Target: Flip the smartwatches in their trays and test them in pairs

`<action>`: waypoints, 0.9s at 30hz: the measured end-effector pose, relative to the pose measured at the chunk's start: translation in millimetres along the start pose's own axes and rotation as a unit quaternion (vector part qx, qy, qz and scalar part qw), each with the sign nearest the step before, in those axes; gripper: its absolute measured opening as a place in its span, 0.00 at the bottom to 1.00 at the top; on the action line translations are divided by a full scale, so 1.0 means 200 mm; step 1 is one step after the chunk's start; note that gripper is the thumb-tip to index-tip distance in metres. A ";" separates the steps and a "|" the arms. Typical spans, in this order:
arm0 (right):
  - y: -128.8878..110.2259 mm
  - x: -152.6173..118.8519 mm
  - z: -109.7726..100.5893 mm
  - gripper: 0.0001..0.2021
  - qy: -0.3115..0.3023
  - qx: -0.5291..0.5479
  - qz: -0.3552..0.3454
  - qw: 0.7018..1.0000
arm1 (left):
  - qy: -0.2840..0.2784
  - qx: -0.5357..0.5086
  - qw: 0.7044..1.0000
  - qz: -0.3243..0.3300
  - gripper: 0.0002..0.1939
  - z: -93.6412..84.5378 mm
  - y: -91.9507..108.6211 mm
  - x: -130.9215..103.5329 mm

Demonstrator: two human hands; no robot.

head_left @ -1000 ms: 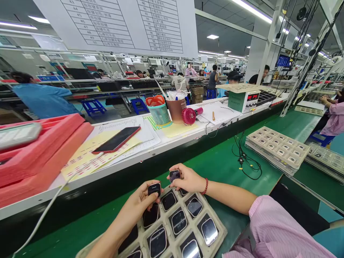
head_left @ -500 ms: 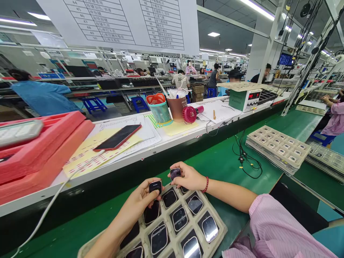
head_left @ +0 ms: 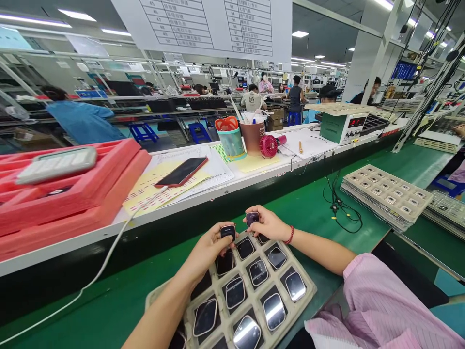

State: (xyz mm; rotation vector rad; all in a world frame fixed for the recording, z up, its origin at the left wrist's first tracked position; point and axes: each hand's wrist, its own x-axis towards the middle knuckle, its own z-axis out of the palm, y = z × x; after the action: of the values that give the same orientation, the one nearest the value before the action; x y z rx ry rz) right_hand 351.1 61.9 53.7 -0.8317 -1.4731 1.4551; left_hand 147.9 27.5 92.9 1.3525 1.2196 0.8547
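Note:
My left hand [head_left: 214, 245] pinches a smartwatch [head_left: 228, 231] with a dark screen, thumb across its face. A second smartwatch [head_left: 252, 218] is gripped between the thumb and fingers of my right hand [head_left: 271, 224], which wears a red bead bracelet. Both watches, without straps, are held over the far edge of a beige moulded tray [head_left: 250, 303]. Square pockets in the tray hold several more dark watch faces, such as the watch face [head_left: 235, 293] near the middle. My left forearm covers part of the tray's left side.
On the green bench [head_left: 308, 203] lie black cables [head_left: 337, 206] and a stack of trays [head_left: 388, 194]. A white ledge beyond bears red foam [head_left: 119, 194], a phone [head_left: 181, 172], two cups, a pink fan [head_left: 269, 146] and a green power supply [head_left: 341, 130]. A white cable [head_left: 105, 261] hangs at left.
The view has turned left, so everything sits further right in the picture. Both hands still hold their watches over the tray's far edge.

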 end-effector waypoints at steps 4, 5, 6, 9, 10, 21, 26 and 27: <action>0.01 0.01 0.00 0.21 0.009 0.004 0.002 1.000 | 0.013 -0.012 1.000 0.007 0.31 0.02 0.01 -0.01; 0.01 0.01 0.00 0.21 0.013 0.004 0.004 1.000 | 0.016 -0.012 1.000 0.010 0.31 0.02 0.01 -0.02; 0.01 0.02 0.00 0.21 0.018 0.005 0.006 1.000 | 0.017 -0.012 1.000 0.013 0.31 0.03 0.02 -0.02; 0.00 0.02 0.02 0.21 0.031 0.008 0.017 0.999 | 0.010 -0.005 1.000 0.017 0.32 0.02 0.03 -0.04; 0.00 0.02 0.02 0.21 0.035 0.010 0.021 0.999 | 0.006 -0.002 1.000 0.015 0.34 0.02 0.04 -0.04; -0.10 0.06 0.04 0.17 -0.009 0.065 0.097 0.993 | 0.028 -0.043 0.999 0.007 0.36 -0.05 0.11 -0.17; -0.17 0.12 0.20 0.19 -0.057 0.102 0.094 0.989 | 0.095 -0.048 0.993 0.042 0.32 -0.08 0.04 -0.21; -0.18 0.13 0.23 0.19 -0.062 0.107 0.091 0.988 | 0.105 -0.046 0.992 0.049 0.31 -0.09 0.03 -0.22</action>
State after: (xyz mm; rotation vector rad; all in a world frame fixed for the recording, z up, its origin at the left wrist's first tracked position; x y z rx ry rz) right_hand 303.1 63.9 95.5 -0.7686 -1.3280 1.7948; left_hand 122.6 -10.2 107.8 1.2818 1.2648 1.1323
